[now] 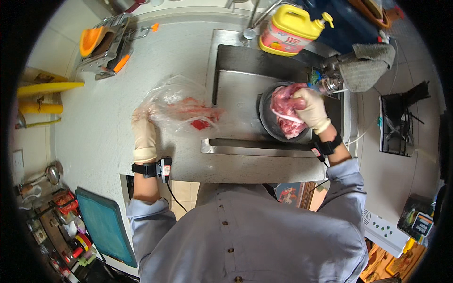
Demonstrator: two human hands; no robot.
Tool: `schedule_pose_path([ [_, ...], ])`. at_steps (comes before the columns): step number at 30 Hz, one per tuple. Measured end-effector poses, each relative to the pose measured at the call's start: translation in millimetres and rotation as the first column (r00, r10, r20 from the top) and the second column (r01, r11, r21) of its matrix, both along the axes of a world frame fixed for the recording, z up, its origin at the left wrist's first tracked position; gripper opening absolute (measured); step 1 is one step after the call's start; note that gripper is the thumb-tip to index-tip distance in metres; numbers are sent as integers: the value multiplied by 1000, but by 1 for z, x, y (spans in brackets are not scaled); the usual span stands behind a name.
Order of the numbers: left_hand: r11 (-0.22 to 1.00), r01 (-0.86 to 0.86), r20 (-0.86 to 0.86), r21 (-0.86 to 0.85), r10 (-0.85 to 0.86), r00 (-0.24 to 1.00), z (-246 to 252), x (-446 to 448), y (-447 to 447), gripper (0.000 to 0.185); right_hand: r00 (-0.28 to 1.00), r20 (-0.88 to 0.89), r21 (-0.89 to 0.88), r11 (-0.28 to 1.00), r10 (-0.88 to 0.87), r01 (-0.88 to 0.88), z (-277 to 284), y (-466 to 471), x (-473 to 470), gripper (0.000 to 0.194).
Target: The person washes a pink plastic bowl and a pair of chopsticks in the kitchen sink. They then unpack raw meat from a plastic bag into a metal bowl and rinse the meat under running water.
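My left hand [143, 129], in a pale glove, grips a clear plastic bag [177, 109] above the counter. Red liquid smears the inside of the bag, which reaches to the left rim of the steel sink [235, 95]. On the right, my gloved right hand [311, 108] is closed on a large piece of raw meat [286, 109] with a white strip along it. The meat is over a dark round bowl [265, 122] standing in the sink; whether it rests on the bottom is hidden.
A yellow jug of dish soap [288, 32] with a pump stands behind the sink. Near the sink's right side is a faucet [331, 85] with a grey cloth [368, 67] beside it. A metal rack [109, 46] holds a cut pumpkin piece [92, 40]. A teal cutting board [104, 226] leans at lower left.
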State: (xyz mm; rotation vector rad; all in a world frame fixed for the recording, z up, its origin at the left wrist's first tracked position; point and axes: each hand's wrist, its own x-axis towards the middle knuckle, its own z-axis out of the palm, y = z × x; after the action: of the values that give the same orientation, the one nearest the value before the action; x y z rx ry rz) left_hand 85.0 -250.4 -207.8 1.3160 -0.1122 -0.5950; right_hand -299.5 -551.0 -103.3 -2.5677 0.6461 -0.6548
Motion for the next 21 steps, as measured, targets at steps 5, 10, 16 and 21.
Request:
schedule_pose_path([
  [5,995,-67,-26,79,70,997,21,-9,2,29,976,-220,258,965,6,52,-105,-31,-42,9],
  [10,986,-103,-46,132,110,993,32,-18,2,33,931,-322,720,595,-170,357,-159,-60,-48,20],
  [16,974,2,17,227,-6,1000,41,-22,4,33,777,-618,369,917,119,154,-102,-43,1,53],
  [21,931,-218,139,293,185,973,31,-33,-3,60,889,-390,689,717,240,109,-84,57,81,78],
])
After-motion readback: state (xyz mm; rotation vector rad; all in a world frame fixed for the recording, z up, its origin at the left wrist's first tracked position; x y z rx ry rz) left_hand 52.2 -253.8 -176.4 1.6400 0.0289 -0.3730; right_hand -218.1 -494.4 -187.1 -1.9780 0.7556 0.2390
